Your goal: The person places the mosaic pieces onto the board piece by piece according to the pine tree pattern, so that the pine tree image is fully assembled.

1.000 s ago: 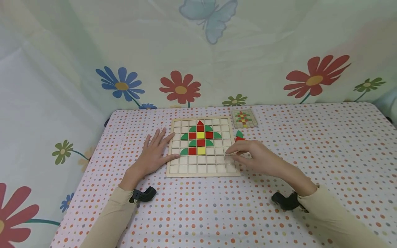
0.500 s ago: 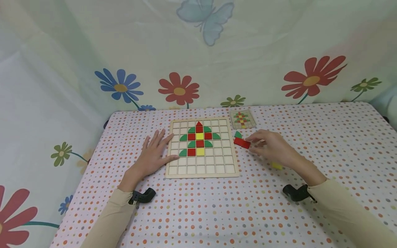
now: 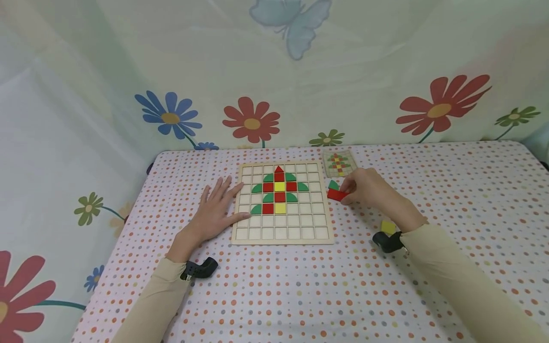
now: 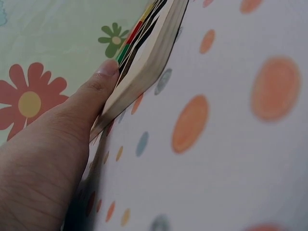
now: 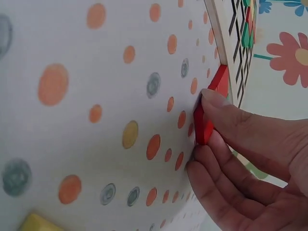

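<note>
My left hand (image 3: 210,216) lies flat with spread fingers at the left edge of a wooden grid board (image 3: 259,233). Its thumb (image 4: 98,86) overlaps the board's rim in the left wrist view. On the grid, red and yellow squares, green quarter-round tiles and a red triangle (image 3: 279,169) form a tree shape. Right of the board, my right hand (image 3: 366,188) pinches a red square tile (image 5: 204,125) between thumb and fingers. Another red tile (image 5: 221,79) sits end to end with it, beside the board. Just behind them is a green quarter-round tile (image 3: 332,184).
A small card (image 3: 340,164) printed with a tree pattern lies behind the loose tiles, near the board's back right corner. One yellow square tile (image 3: 388,227) rests on the dotted tablecloth (image 3: 296,295) near my right wrist. A flowered curtain (image 3: 360,85) hangs behind the table.
My right hand has moved from over the board's right side to the red tiles and now pinches one. The yellow tile beneath that arm has come into view. My left hand stays put.
</note>
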{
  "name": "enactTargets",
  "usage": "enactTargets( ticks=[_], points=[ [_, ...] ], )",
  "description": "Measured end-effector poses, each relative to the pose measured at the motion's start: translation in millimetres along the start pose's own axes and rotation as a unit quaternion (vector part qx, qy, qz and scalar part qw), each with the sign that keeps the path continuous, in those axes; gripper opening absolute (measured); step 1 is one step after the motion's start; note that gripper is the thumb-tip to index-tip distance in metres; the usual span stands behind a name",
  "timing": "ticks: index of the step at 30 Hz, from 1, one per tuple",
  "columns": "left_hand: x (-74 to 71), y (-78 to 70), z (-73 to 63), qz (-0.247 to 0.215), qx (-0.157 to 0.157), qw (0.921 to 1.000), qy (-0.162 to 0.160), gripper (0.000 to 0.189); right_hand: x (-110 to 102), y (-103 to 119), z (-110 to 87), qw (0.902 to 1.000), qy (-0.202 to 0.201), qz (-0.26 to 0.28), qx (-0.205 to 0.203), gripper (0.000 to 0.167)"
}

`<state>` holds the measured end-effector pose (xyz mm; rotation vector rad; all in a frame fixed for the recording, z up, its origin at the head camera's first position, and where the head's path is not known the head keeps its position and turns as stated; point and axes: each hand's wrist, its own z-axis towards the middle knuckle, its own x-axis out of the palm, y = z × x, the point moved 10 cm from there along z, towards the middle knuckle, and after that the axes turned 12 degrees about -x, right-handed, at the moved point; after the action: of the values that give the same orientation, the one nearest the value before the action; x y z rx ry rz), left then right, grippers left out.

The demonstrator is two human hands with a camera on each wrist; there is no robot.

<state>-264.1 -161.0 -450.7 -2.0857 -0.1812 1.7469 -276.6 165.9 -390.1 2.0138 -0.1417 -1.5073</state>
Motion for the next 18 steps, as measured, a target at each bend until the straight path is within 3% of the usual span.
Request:
enactTargets(
  ticks=[6,18],
  points=[
    [-0.5,-2.8,0.9,-0.002,0.004,1.0,0.0,0.092,-0.7,-4.0,0.5,0.9999,0.004,0.012,0.002,0.027],
    [-5.8,-5.7,-2.9,-0.012,0.01,0.9998,-0.009,0.09,0.2,-6.2,-12.7,0.9974,-0.062,0.035,-0.004,0.025]
  ],
)
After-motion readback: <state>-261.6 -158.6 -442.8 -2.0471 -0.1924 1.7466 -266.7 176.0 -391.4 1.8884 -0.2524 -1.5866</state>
